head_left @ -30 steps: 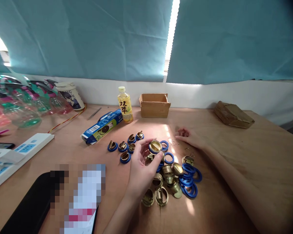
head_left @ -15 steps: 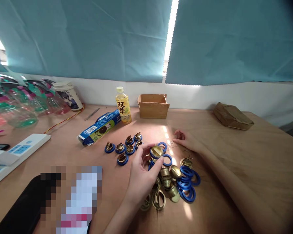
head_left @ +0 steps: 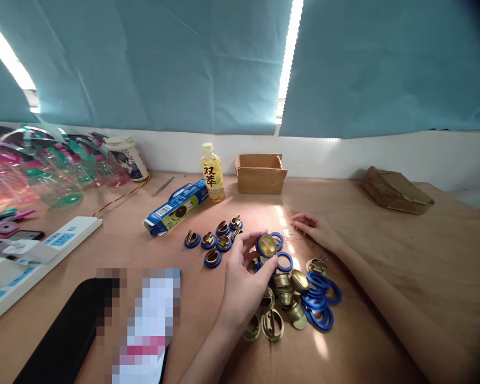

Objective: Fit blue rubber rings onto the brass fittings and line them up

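My left hand (head_left: 246, 280) pinches a round brass fitting with a blue ring on it (head_left: 266, 246), holding it above the wooden table (head_left: 404, 250). Below it lies a heap of brass fittings (head_left: 282, 298) and loose blue rings (head_left: 320, 298). Several fittings that carry blue rings (head_left: 214, 242) sit in a group to the left of the heap. My right hand (head_left: 316, 229) rests on the table beside small thin wire clips (head_left: 292, 234), fingers curled toward them; whether it holds one I cannot tell.
A yellow drink bottle (head_left: 213, 173), a blue carton (head_left: 176, 208) and an open cardboard box (head_left: 260, 173) stand behind the parts. A closed brown box (head_left: 396, 191) lies far right. A white power strip (head_left: 36, 256), spray bottles (head_left: 52, 170), a paper cup (head_left: 127, 157) and a phone (head_left: 104, 330) are at left.
The camera view shifted slightly. My left hand has tilted the ringed brass fitting a little; my right hand stays at the wire clips.
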Tool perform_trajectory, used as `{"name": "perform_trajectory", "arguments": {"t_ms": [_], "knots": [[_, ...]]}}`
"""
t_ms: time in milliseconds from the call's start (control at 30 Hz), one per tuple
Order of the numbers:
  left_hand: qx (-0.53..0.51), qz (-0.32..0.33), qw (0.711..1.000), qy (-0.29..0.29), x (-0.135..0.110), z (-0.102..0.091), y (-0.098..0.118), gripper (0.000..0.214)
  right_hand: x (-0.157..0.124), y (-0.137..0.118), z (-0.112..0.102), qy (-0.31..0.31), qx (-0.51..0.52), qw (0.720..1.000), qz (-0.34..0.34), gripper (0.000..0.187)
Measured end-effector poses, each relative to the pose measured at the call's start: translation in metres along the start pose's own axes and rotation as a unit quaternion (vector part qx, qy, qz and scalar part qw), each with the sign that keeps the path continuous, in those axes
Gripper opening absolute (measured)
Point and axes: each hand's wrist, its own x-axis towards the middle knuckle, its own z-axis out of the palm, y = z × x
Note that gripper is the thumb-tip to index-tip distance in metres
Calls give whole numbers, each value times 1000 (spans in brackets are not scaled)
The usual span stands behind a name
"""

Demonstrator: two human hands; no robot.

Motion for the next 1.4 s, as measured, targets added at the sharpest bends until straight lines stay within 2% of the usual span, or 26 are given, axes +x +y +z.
{"name": "perform_trajectory", "arguments": {"t_ms": [200,300,367,533,667,800,967,1133,1400], "knots": [[4,-5,1000,18,1,-1,0,36,-6,-26,-1,23,87,994,61,51],[2,-13,1000,24,4,-3,-2,36,-10,-49,3,22,146,986,73,50],[0,-20,999,25,4,-3,-1,37,-14,-69,7,10,235,968,86,43],[20,-9,999,25,-3,-1,2,35,-35,-122,14,-125,287,946,79,24],[99,78,991,40,-9,0,2,37,-53,-149,22,-228,291,922,113,21],[194,208,958,48,-10,-4,-4,50,-59,-154,31,-277,318,895,147,19],[283,314,905,42,-9,-8,-11,56,-56,-149,34,-262,313,899,156,17],[283,356,889,48,-8,-8,-10,58,-53,-146,32,-267,313,898,155,17],[273,345,896,55,-10,-6,-10,58,-52,-139,30,-271,321,895,149,15]]}}
